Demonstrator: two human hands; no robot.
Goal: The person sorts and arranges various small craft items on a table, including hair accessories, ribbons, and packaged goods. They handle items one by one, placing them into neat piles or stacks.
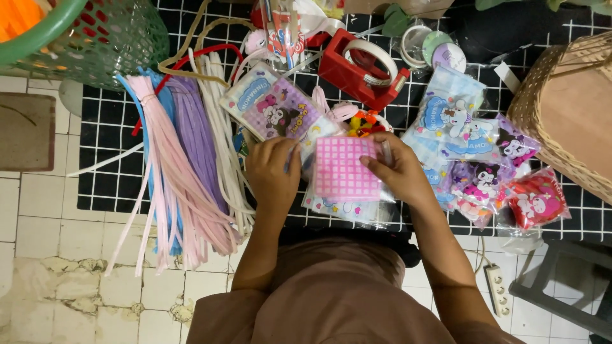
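Over the checked mat (108, 185), both hands (273, 171) pinch a pink gingham pouch (346, 169)

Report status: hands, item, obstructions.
Left hand and right hand both grip pink checked packet. Cartoon packets right, pipe cleaners left. Nothing blocking.

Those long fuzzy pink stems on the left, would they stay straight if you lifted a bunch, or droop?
The pink stems would probably droop: they are long, thin and already splay at the free ends. They look light, like fuzzy craft wire. A tie near the top should keep the bundle together when lifted.
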